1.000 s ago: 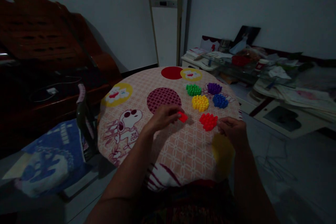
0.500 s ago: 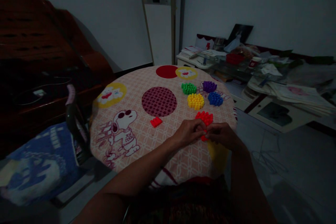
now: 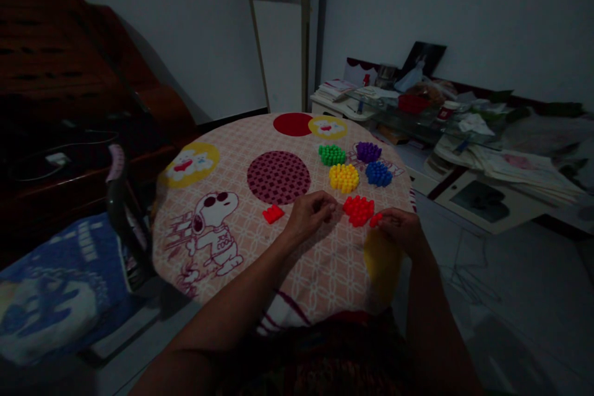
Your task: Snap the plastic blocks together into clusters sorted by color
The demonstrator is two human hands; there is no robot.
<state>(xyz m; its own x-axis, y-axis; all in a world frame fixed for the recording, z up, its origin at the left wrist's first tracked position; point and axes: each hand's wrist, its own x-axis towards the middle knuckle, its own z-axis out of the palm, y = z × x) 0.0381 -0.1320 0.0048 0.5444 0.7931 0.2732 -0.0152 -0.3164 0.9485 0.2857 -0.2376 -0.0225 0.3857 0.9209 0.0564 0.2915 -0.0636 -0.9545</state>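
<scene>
**Knobbed plastic pieces on a patterned cloth; landmark: the bright red knobbed plastic cluster**

- Small red knobbed plastic block (image 3: 273, 214): well left of the landmark; its long axis appears to slant from near left to far right, knobs toward the far side.
- Left hand (image 3: 312, 213): just left of the landmark, fingers curled, thumb close to them; whether anything is between them cannot be told. It seems best kept low, clear of the landmark's edge.
- Green knobbed plastic cluster (image 3: 332, 155): beyond the landmark, to its left.
- Yellow knobbed plastic cluster (image 3: 344, 178): directly behind, slightly left.
- Landmark, the bright red knobbed plastic cluster (image 3: 359, 210): between the hands.
- Purple knobbed plastic cluster (image 3: 369, 151): farther back.
- Single red plastic piece (image 3: 375, 220): just right of the landmark, contact unclear; long axis slants near left to far right, free end toward the landmark.
- Blue knobbed plastic cluster (image 3: 378, 174): behind right.
- Right hand (image 3: 394, 220): right of the landmark, fingertips closed on the single piece; a light pinch, leaving the free end exposed, should serve well.
</scene>
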